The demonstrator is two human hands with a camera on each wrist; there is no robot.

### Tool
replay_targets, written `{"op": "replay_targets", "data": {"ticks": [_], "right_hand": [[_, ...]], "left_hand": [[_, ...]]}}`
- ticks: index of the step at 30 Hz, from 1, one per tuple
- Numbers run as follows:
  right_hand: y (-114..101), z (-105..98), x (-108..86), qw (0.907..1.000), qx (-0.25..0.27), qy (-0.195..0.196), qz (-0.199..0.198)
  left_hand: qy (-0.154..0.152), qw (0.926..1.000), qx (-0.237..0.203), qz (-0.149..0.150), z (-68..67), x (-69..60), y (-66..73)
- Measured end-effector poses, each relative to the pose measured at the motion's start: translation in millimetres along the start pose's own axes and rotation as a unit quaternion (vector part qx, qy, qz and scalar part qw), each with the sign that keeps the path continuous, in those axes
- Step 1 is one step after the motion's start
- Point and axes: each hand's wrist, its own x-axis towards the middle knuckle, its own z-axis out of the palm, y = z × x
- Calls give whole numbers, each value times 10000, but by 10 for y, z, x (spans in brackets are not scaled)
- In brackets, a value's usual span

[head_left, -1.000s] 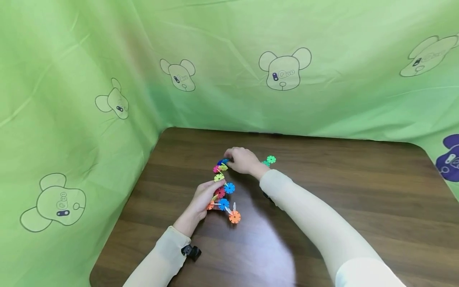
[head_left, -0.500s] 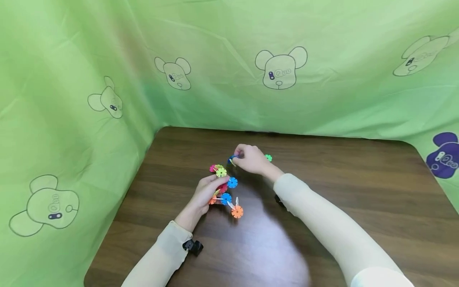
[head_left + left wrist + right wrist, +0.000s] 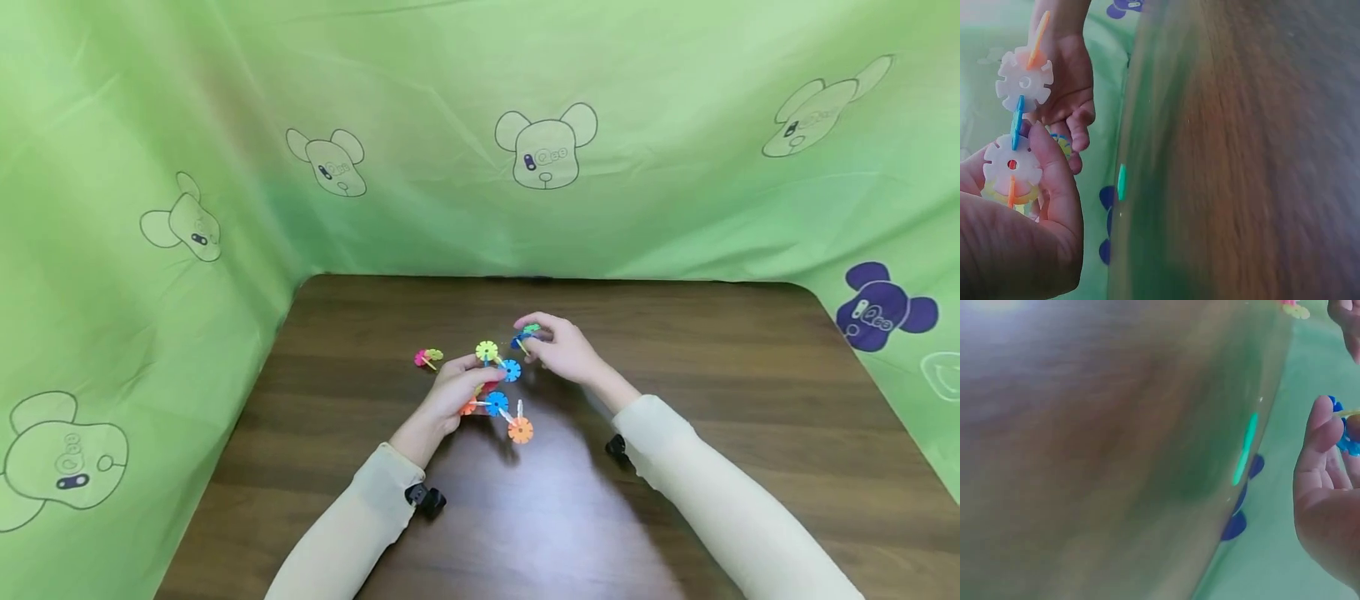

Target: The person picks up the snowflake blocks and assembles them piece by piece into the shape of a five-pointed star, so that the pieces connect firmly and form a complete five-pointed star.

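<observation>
My left hand (image 3: 456,390) grips a chain of slotted plastic snowflake discs in blue, orange, white, red and yellow. From it a yellow disc (image 3: 486,351), a blue disc (image 3: 497,404) and an orange disc (image 3: 521,430) stick out; the red part is mostly covered by my fingers. In the left wrist view a white disc (image 3: 1024,82) of the chain stands out above the thumb. My right hand (image 3: 561,348) pinches a small cluster of blue discs (image 3: 1347,444) with a yellow disc (image 3: 1349,413) seen edge-on. The two hands are apart.
A small pink-and-yellow disc cluster (image 3: 426,358) lies on the wooden table (image 3: 360,333) left of my left hand. Green discs (image 3: 532,328) lie just behind my right hand, partly hidden. Green cloth (image 3: 420,217) with bear drawings hangs along the table's back and left edges.
My right hand has drawn the blue cluster rightward, away from the other discs. My left hand has shifted right with its chain, leaving the pink-and-yellow cluster behind on the table. The head view has turned slightly.
</observation>
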Motion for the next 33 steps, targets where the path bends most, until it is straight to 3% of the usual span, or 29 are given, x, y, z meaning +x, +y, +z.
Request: {"op": "replay_targets", "data": {"ticks": [5,16,23,33], "right_hand": [[126,-92,-163,9990,166,410,103],[92,-96,-400,9851,1457,907,106],[67,-19,-423,9696,2149,1147,252],[81,39,-426,9577,2588,1243,210]], "left_hand": [[-14,10000,-3,-9,108,69,1],[171,9997,-99,110,274,160,-40],[367,9987,-323,127,338,197,-45],[590,9973,-401,201,395,213,-43]]}}
